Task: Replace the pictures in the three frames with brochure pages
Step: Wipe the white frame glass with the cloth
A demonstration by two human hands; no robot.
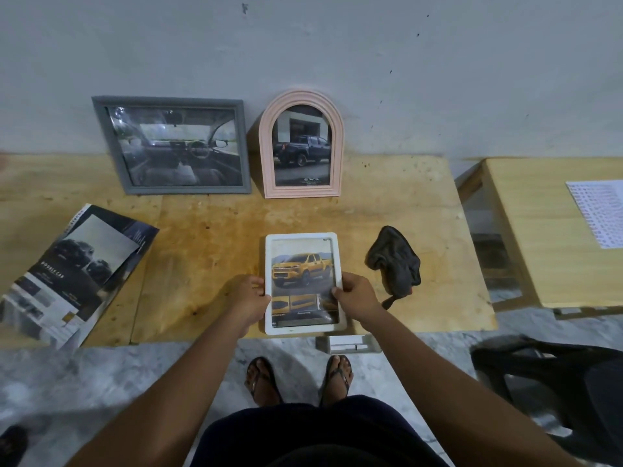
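Your left hand (250, 298) and right hand (358, 297) pinch the filled white rectangular frame (301, 235); the grey rectangular frame (188, 189) and pink arched frame (266, 156) seem done.

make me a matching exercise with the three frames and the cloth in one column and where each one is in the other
Things
1. grey frame
2. pink arched frame
3. white frame
4. dark cloth

Places
A. lying loose on the table, just right of the right hand
B. against the wall, furthest left
C. held at its sides by the left hand and right hand
D. against the wall, straight behind the held frame

Pairs: 1-B, 2-D, 3-C, 4-A
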